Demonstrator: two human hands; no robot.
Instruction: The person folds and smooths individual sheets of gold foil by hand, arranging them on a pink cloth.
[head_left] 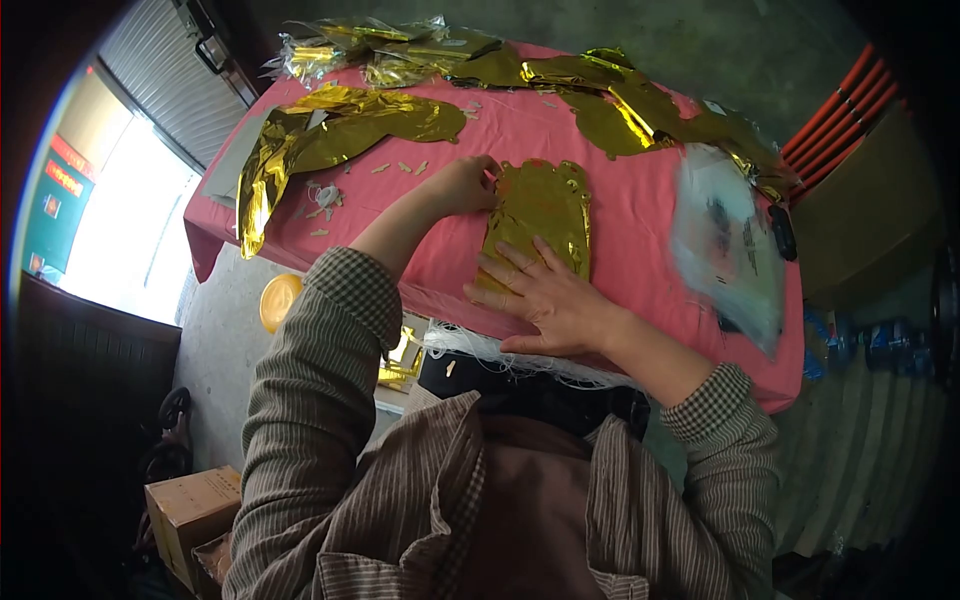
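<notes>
A flat, folded piece of shiny gold foil (545,205), which looks like a deflated foil balloon, lies on the pink tablecloth (640,220) in front of me. My right hand (550,300) rests on its near end, palm down with the fingers spread. At its upper left edge, my left hand (468,187) has its fingers bent and closed on the foil's border; the fingertips are partly hidden. Left of that hand, another long gold foil piece (350,125) is spread out, with small pale slips (405,167) scattered near it.
Gold foil in clear wrappers (390,45) is heaped along the far edge, with more gold foil (620,110) at the far right. Clear plastic bags (730,240) and a black object (782,233) lie on the right. A cardboard box (195,510) stands on the floor.
</notes>
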